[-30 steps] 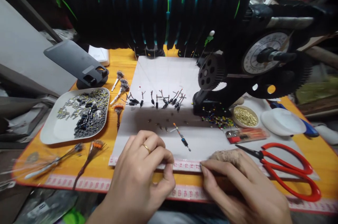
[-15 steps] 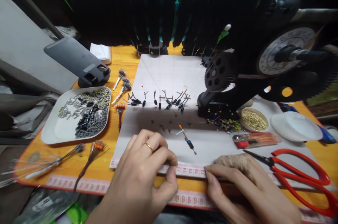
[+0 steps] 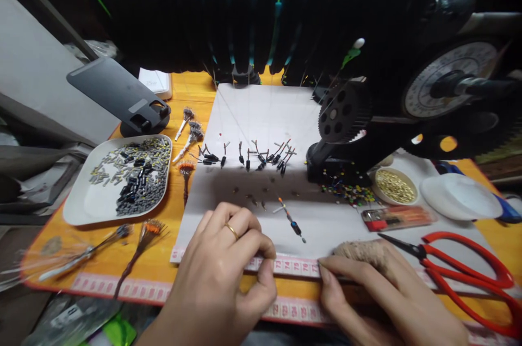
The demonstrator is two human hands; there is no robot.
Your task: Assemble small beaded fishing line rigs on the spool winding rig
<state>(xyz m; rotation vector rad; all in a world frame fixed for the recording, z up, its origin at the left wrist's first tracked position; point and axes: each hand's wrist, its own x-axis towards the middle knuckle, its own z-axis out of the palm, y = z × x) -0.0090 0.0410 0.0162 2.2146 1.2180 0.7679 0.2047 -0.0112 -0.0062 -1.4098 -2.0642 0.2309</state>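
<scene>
My left hand [image 3: 220, 270], with a ring on one finger, is closed in a pinch of thumb and forefinger above a pink-and-white measuring strip [image 3: 296, 266]. To its right, my right hand [image 3: 379, 286] pinches at about the 77 mark, with brownish wrapping on a finger. Whatever lies between the fingertips is too fine to make out. Just beyond the hands, a small line rig [image 3: 295, 227] with an orange-tipped piece, a black cylinder and a grey bead lies or hangs over the white board [image 3: 261, 104]. Red-handled scissors [image 3: 468, 275] lie beside my right hand.
A large dark drum [image 3: 244, 25] with a toothed gear [image 3: 340, 112] overhangs the board. Several black-bodied rigs [image 3: 261, 160] line its middle. Left are a white tray [image 3: 89, 205] of small parts and a phone stand [image 3: 116, 96]. Right are a bowl [image 3: 378, 193] of gold pieces and a box cutter [image 3: 397, 217].
The view has shifted very slightly. Both hands keep their pinched pose over the measuring strip, and the small rig beyond them looks slightly lower.
</scene>
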